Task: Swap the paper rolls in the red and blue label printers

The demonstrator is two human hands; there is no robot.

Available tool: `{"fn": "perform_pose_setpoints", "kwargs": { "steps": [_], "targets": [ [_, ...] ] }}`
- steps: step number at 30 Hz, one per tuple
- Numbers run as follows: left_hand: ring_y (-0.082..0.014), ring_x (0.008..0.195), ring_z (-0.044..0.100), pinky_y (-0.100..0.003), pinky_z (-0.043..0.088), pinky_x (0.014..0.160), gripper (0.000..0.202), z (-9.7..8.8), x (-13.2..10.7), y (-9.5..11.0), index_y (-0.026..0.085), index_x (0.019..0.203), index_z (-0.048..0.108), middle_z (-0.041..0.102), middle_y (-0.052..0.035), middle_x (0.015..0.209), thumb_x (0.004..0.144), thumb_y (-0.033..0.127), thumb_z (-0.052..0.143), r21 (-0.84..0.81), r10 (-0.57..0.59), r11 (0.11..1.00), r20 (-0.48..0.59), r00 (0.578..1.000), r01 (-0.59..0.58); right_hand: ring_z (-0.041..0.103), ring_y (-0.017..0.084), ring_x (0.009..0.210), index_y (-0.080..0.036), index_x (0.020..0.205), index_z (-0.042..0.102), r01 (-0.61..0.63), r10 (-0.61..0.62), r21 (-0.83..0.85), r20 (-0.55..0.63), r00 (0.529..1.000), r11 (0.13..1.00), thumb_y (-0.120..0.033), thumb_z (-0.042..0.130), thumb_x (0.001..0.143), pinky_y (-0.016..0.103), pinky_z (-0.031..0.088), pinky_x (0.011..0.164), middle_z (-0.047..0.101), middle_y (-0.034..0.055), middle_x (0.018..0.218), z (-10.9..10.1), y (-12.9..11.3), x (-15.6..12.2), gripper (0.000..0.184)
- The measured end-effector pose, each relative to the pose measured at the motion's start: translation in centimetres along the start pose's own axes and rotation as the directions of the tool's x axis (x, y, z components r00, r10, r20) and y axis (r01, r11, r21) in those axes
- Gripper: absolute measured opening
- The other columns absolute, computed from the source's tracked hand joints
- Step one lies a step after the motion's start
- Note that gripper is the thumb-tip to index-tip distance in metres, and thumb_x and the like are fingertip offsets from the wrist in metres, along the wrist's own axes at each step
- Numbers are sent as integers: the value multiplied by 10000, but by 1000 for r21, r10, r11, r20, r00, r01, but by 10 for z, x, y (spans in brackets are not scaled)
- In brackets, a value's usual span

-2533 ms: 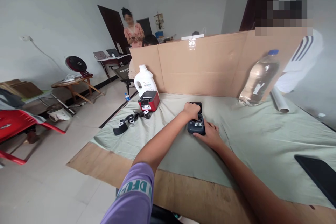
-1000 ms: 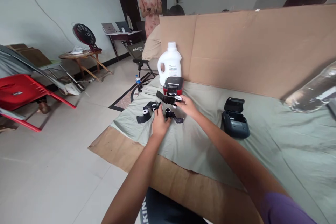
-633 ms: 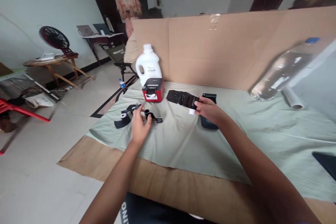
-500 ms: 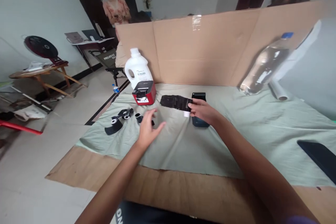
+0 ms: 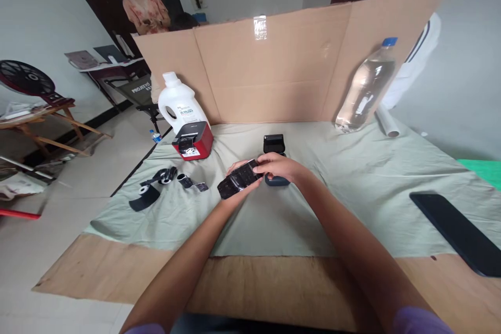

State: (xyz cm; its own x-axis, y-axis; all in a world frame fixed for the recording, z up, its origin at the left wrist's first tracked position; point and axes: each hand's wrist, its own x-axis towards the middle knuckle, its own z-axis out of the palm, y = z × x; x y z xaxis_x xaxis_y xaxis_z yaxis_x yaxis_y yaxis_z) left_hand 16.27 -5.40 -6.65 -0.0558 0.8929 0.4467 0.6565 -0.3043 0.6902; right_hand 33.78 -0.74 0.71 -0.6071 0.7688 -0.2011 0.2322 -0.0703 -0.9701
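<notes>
A glossy black strip, which looks like printed paper, slants across my left hand. That hand is beneath it, and most of its fingers are hidden behind the strip. My right hand pinches the strip's upper right end between thumb and fingers. Just behind and under the right hand lies a dark device with a raised lid, partly covered by the hand. Left of my hands is a small curled black strip. Beyond it, a red and black printer has a black strip coming out of its front.
More black rolls lie at the left of the green cloth. A white jug and clear bottle stand before a cardboard panel. A dark phone lies at right. A person stands behind.
My left hand has moved right and gone under the black strip. The strip has shifted left and down, tilting with its left end lower. The camera view has turned right.
</notes>
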Motion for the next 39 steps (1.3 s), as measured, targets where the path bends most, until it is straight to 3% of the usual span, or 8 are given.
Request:
{"fn": "perform_pose_setpoints", "kwargs": {
  "steps": [4, 7, 9, 13, 19, 27, 32, 39],
  "targets": [
    [-332, 1096, 640, -508, 443, 1068, 502, -1, -3, 2, 209, 1149, 662, 698, -89, 1129, 712, 407, 810, 103, 151, 985, -139, 979, -138, 582, 140, 665, -179, 822, 721, 38, -40, -81, -25, 999, 996, -248, 697, 754, 230, 389, 524, 663, 22, 722, 6, -1, 3, 100],
    [-343, 1136, 623, -492, 452, 1046, 604, 0, -6, 5, 195, 1252, 615, 685, -118, 1192, 719, 404, 807, 80, 153, 986, -115, 982, -144, 612, 156, 696, -174, 817, 715, 115, -136, -272, -58, 989, 955, -219, 645, 772, 243, 419, 597, 690, 17, 739, -7, -5, 0, 95],
    [-327, 1196, 594, -464, 455, 1043, 670, 0, -10, 7, 196, 1367, 530, 648, -129, 1284, 766, 368, 768, 53, 190, 981, -46, 981, -187, 630, 169, 744, -171, 794, 709, 152, -241, -499, -119, 963, 853, -177, 624, 765, 251, 431, 667, 706, 14, 756, -24, -9, -5, 91],
    [-282, 1240, 564, -419, 433, 1041, 561, 3, -17, 14, 254, 1407, 516, 628, -98, 1343, 874, 335, 672, 118, 317, 940, 54, 947, -322, 666, 197, 841, -163, 885, 746, 17, -304, -758, -240, 922, 652, -132, 588, 780, 260, 442, 752, 748, 35, 841, -58, -11, -11, 192],
    [-240, 1192, 576, -398, 445, 982, 344, 7, -19, 21, 331, 1300, 651, 652, -58, 1323, 963, 321, 578, 185, 412, 878, 181, 893, -442, 671, 233, 1082, -169, 1138, 740, -35, -263, -834, -213, 941, 551, -119, 565, 849, 299, 464, 928, 750, 93, 1168, -62, 7, 9, 341],
    [-238, 1127, 606, -402, 463, 910, 304, 15, -23, 25, 332, 1258, 682, 672, -52, 1295, 993, 366, 535, 248, 414, 849, 235, 879, -466, 555, 315, 1190, -179, 1210, 727, -165, -241, -897, -281, 929, 409, -132, 569, 864, 387, 415, 1009, 641, 171, 1269, -50, 28, 26, 384],
    [-269, 1197, 571, -426, 466, 911, 424, 18, -22, 28, 327, 1347, 605, 593, -53, 1414, 924, 332, 640, 285, 384, 843, 275, 881, -456, 535, 307, 1133, -155, 1186, 690, -306, -214, -833, -439, 873, 461, -159, 637, 822, 374, 425, 949, 604, 185, 1204, -44, 30, 23, 367],
    [-273, 1193, 564, -424, 479, 893, 433, 25, -19, 33, 345, 1335, 615, 580, -57, 1413, 911, 260, 629, 310, 371, 845, 245, 896, -435, 532, 297, 1123, -207, 1027, 743, -342, -212, -803, -490, 846, 489, -145, 635, 817, 355, 450, 884, 609, 148, 1180, -36, 23, 17, 244]
  ]
}}
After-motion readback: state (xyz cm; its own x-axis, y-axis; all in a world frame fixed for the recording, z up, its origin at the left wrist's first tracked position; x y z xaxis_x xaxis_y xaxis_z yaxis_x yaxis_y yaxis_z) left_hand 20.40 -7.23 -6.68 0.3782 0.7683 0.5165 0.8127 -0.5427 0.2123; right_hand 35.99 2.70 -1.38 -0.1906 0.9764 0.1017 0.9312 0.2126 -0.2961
